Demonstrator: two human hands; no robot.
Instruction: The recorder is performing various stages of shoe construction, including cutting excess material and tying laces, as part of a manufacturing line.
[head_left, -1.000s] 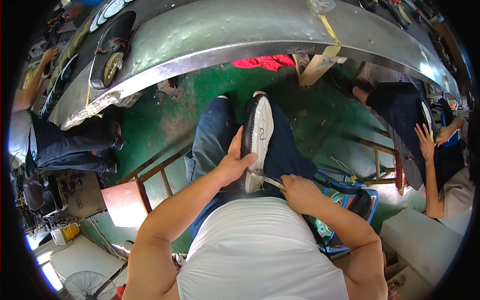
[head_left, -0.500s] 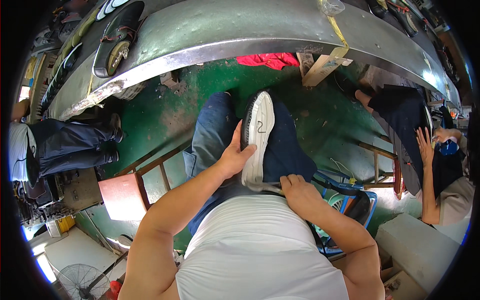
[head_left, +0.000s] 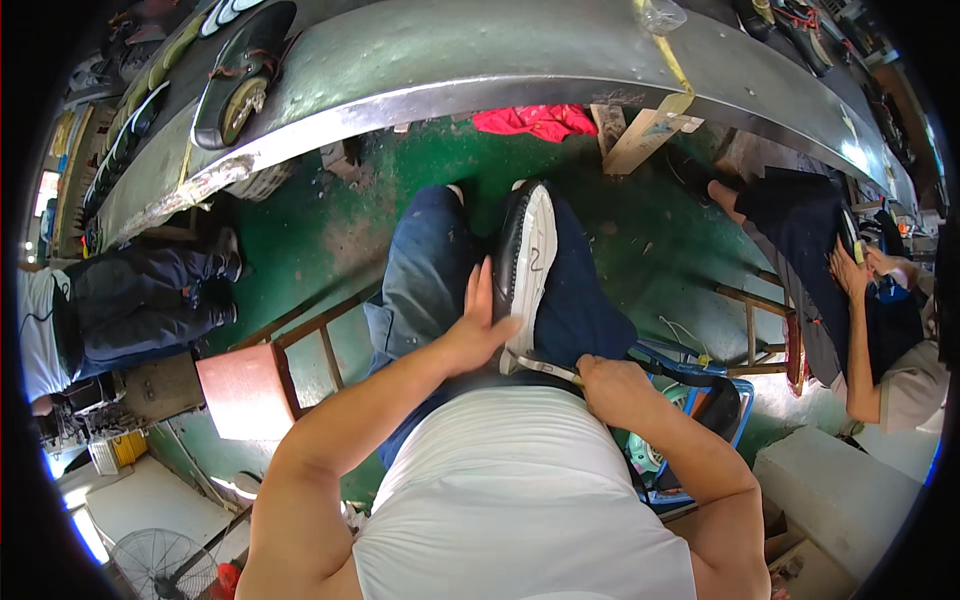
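Observation:
A black shoe lies sole up along my right thigh, its toe pointing away from me. Its underside is whitish with a dark handwritten mark, and stitching runs along the edge. My left hand grips it near the heel, fingers along the black side and thumb over the sole's edge. Closed at the right, my right hand holds a thin curved tool with a pale handle. The tool's narrow end reaches the heel; its exact kind is unclear.
A metal-topped bench crosses ahead, with a dark shoe at its left. A reddish stool stands left, a blue-framed chair right. Co-workers' legs show at left; another person's hand works at right. Red cloth lies under the bench.
My left hand has slid toward the heel, its fingers straighter. My right hand has moved slightly right and nearer me, and the tool shows more clearly. The shoe has tilted, showing more black side.

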